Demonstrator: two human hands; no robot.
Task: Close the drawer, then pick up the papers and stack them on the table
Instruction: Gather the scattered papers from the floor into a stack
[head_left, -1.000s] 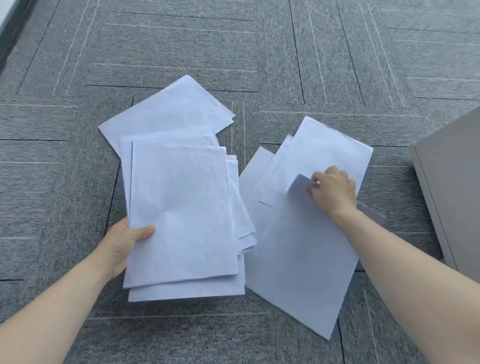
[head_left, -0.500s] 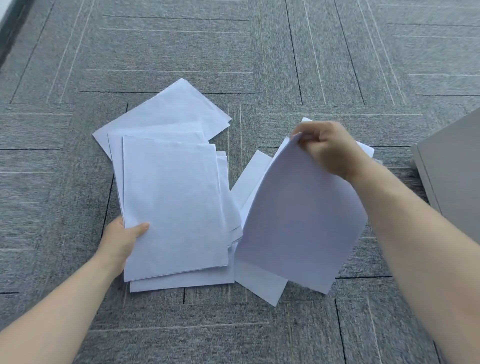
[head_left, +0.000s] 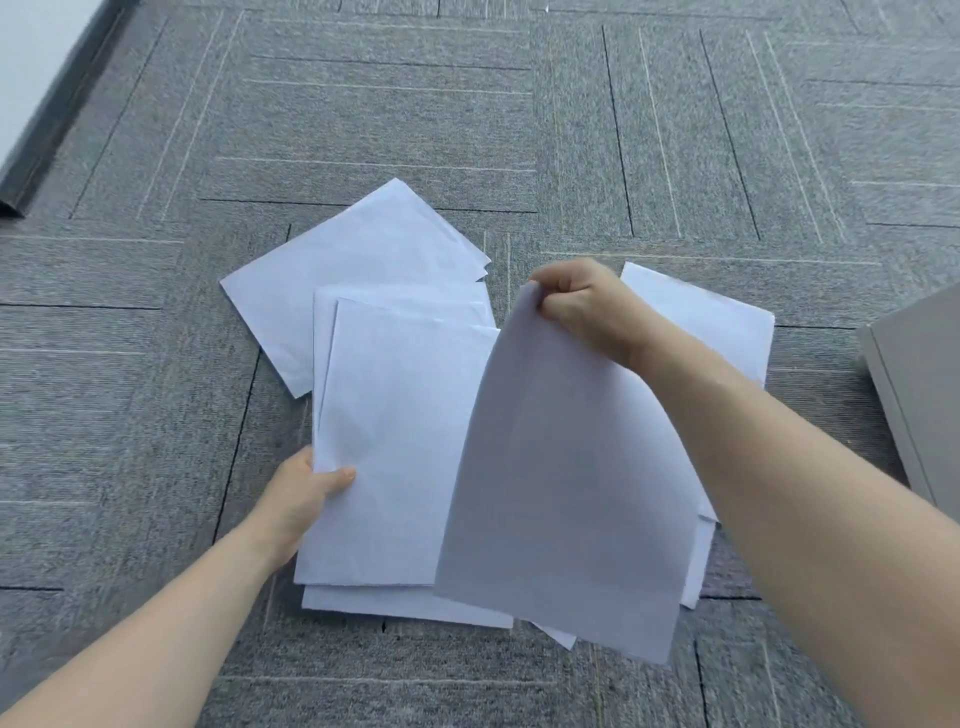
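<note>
Two grips: right hand (head_left: 582, 306) pinches lifted sheet's (head_left: 566, 499) corner, left hand (head_left: 306, 493) clasps pile's (head_left: 400, 441) edge

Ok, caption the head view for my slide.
Right hand lifts one sheet by its top edge while the left hand holds the pile on grey carpet.

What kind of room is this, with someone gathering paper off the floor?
Probably an office. The floor is grey carpet tiles, loose white sheets of paper lie scattered on it, and the corner of a grey cabinet shows at the right edge. A dark baseboard runs along a wall at upper left.
</note>
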